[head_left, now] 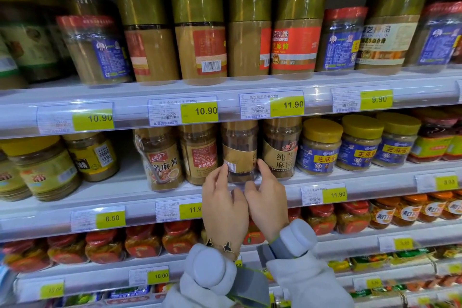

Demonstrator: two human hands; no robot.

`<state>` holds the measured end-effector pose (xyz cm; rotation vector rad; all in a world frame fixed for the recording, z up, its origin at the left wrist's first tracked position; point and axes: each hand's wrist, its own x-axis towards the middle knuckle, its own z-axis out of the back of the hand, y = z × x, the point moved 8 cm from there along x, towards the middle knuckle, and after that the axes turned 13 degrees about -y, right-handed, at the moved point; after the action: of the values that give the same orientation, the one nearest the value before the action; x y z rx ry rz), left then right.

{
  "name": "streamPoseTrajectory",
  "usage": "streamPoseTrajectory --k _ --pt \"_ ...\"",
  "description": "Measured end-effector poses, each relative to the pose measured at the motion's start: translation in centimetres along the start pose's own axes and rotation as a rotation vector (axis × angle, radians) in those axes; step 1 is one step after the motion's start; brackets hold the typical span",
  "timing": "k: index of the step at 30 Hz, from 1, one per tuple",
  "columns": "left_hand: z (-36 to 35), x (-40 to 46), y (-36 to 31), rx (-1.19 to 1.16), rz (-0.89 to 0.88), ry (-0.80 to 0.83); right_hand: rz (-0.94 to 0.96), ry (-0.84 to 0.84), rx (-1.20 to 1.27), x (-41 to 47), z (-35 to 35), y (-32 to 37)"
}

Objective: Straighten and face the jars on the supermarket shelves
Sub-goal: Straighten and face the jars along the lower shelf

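A brown sesame-paste jar (239, 147) stands on the middle shelf, its tan label turned sideways so the barcode faces front-left. My left hand (223, 204) holds its lower left side with fingertips by the barcode. My right hand (267, 197) holds its lower right side, index finger up between it and the neighbouring tan-labelled jar (281, 150). Both hands grip the jar's base from below. Another jar (198, 155) with a red label stands just left of it.
Gold-capped tall jars (200, 32) line the top shelf (130, 92). Yellow-lidded blue-label jars (321, 146) stand right of the hands, wider yellow jars (42, 167) at far left. Red-lidded jars (142, 240) fill the shelf below. Yellow price tags (287, 105) run along the shelf rails.
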<state>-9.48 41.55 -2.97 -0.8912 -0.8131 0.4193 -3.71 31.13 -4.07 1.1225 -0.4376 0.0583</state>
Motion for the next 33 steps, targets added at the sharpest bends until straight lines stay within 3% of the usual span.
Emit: streamPoseTrajectory --k 11,18,27,33 --pt "-0.9 0.5 0.1 0.054 0.065 0.109 0.014 -0.048 0.008 -1.0 1.1 -0.6" --pt "-0.2 0.4 0.3 0.033 0.062 0.033 0.073 0.086 -0.046 0.2 -1.0 0.4" --pt "-1.0 0.9 0.6 0.034 0.057 0.144 0.014 -0.05 0.015 -0.3 0.4 -0.6" --pt "-0.3 0.1 0.0 0.047 -0.022 -0.003 0.04 0.027 -0.024 -0.2 -0.4 -0.3"
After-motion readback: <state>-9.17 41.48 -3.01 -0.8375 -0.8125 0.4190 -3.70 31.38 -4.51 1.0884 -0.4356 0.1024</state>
